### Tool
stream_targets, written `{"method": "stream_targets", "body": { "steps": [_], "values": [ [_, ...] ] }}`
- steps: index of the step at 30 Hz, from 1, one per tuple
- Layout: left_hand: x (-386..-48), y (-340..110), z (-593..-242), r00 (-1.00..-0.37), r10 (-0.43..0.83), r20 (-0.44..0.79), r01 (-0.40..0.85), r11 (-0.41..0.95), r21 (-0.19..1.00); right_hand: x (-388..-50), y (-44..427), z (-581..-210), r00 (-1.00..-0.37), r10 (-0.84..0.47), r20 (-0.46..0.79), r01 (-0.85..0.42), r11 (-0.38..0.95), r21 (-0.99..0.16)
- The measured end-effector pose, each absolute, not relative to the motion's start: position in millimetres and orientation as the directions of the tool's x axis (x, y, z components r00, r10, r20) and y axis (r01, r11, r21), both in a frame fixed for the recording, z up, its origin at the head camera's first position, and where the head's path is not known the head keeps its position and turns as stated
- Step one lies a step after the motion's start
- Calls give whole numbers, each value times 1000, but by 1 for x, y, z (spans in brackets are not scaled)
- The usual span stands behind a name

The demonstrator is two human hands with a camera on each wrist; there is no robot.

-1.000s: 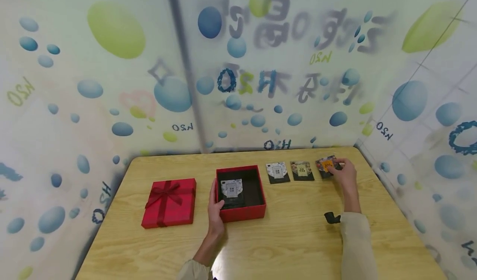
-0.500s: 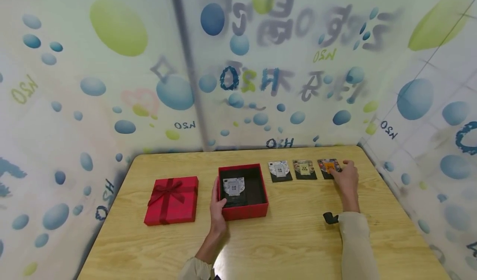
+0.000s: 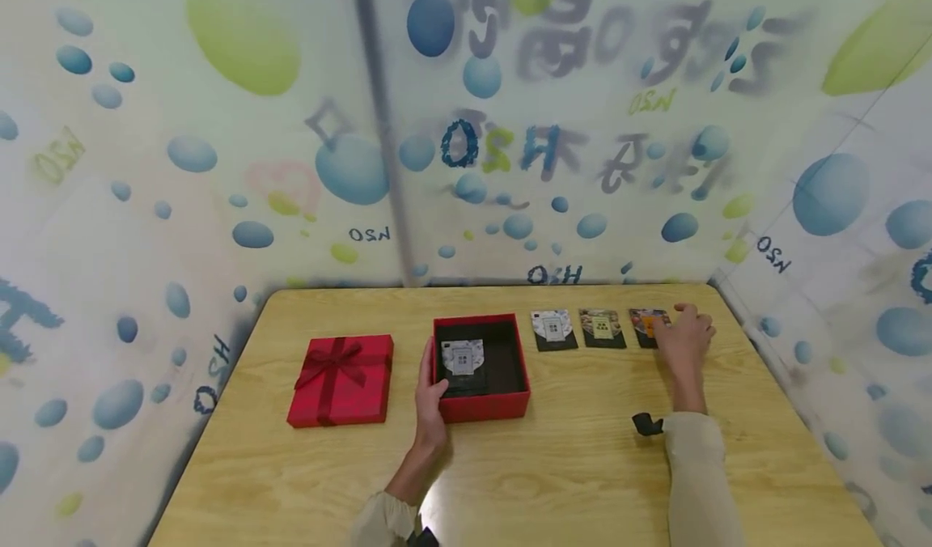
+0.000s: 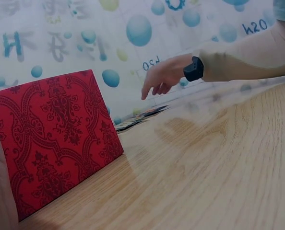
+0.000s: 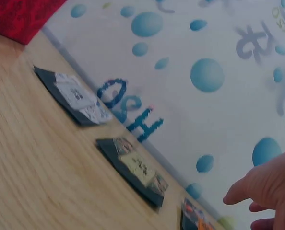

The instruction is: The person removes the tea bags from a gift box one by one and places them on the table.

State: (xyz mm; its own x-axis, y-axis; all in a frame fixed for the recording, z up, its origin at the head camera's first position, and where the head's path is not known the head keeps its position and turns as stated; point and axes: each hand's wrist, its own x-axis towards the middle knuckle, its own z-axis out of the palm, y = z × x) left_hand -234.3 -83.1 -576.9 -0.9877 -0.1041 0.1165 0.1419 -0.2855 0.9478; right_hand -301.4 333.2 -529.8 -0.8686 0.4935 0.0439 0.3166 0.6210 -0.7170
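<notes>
A red lidless box with a black inside stands on the table, and my left hand grips its left side, thumb at the near rim. Inside, on the left, lies a black packet with a white-grey label. My right hand hovers by the orange-labelled packet, partly covering it in the head view. The left wrist view shows this hand above the packets, apart from them, fingers loosely bent and holding nothing. Left of it lie a yellow-labelled packet and a white-labelled packet.
A red lid with a dark red ribbon bow lies left of the box on the wooden table. A wall covering with blue and green spots rises behind the table's back edge. A black wrist device sits on the right wrist.
The orange-labelled packet has straightened into line with the other packets, and my right hand has come off it. My left hand keeps its hold on the box. The head view has shifted slightly.
</notes>
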Motion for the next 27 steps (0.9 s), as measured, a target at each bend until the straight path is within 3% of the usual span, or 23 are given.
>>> {"method": "stream_targets", "body": {
  "steps": [7,15,21,27],
  "values": [
    [-236,-81,-576,-985,-103,140,163,-277,947,-312,309,-515,-921,339,191,121,715,-689],
    [-235,-83,-578,-976,-111,189,213,-274,938,-315,239,-509,-980,64,189,-97,673,-733],
    [-235,-82,-578,-973,-114,201,228,-315,921,-308,186,-501,-959,-129,254,-279,609,-742],
    [-235,-82,-576,-975,-118,190,218,-314,924,-297,156,-492,-924,-223,309,-382,550,-743]
  ]
}}
